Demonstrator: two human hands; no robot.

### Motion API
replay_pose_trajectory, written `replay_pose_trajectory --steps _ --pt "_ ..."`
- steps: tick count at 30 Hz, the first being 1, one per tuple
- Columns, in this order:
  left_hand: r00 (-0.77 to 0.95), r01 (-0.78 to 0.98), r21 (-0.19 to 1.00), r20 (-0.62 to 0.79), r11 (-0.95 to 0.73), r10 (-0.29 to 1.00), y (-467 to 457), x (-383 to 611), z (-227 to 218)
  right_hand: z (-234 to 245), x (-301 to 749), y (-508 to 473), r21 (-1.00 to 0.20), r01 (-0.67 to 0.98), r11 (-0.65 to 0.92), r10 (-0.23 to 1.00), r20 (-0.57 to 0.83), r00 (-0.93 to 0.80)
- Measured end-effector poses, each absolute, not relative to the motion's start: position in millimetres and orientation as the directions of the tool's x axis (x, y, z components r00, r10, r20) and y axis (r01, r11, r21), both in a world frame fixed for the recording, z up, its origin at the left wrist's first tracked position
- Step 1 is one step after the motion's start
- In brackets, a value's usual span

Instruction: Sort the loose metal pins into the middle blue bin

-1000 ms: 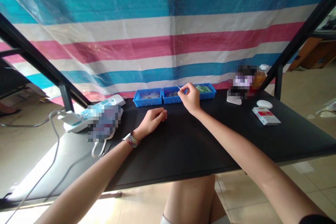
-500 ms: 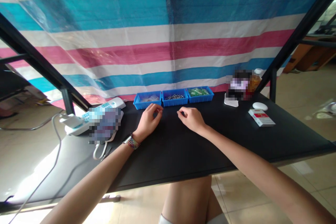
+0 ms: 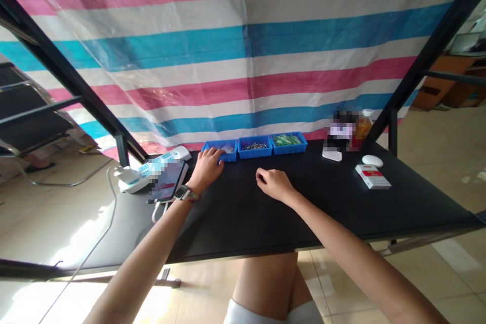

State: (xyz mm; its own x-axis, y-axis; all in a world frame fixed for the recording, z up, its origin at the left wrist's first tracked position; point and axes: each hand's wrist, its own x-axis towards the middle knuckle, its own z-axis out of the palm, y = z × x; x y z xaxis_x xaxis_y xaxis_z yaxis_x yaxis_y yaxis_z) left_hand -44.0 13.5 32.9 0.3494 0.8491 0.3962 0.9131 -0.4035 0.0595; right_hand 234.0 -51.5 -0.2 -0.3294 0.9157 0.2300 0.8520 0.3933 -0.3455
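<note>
My left hand [image 3: 207, 167] is at the front of the left blue bin [image 3: 230, 157], its fingers reaching over the rim and the thumb apart from them. Small clear or whitish pieces lie in that bin, partly hidden by the hand. Low over the black table [image 3: 235, 212], my right hand [image 3: 277, 186] is closed, fingers curled and thumb against the index finger. Whether it holds something small I cannot make out. The middle blue bin [image 3: 255, 153] has many small metal screw-like pieces. Green pieces fill the right blue bin [image 3: 289, 150].
On the left lie a white power strip [image 3: 159, 164], a phone-like device [image 3: 167, 182] and a cable. A white mouse-shaped object [image 3: 372, 161], a red and white box [image 3: 372, 177] and a bottle [image 3: 365, 124] stand right. Striped sheeting [image 3: 212, 45] hangs behind the bins.
My left hand has moved left and forward to the left bin, its fingers now over the rim. My right hand stays closed in much the same place. The view has tilted up slightly.
</note>
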Motion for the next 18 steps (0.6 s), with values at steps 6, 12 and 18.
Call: replay_pose_trajectory --steps 6,12,18 --pt "0.369 0.903 0.082 0.357 -0.422 0.858 -8.3 -45.8 43.7 1.5 234.1 -53.2 -0.36 0.842 0.401 0.913 0.224 -0.34" --pt "0.471 0.841 0.136 0.294 -0.524 0.832 -35.5 -34.3 56.3 2.7 236.3 -55.4 -0.419 0.82 0.39 0.918 0.245 -0.311" --pt "0.614 0.736 0.146 0.267 -0.661 0.742 -57.4 -15.8 68.6 3.5 237.0 -66.4 -0.562 0.773 0.294 0.954 0.221 -0.202"
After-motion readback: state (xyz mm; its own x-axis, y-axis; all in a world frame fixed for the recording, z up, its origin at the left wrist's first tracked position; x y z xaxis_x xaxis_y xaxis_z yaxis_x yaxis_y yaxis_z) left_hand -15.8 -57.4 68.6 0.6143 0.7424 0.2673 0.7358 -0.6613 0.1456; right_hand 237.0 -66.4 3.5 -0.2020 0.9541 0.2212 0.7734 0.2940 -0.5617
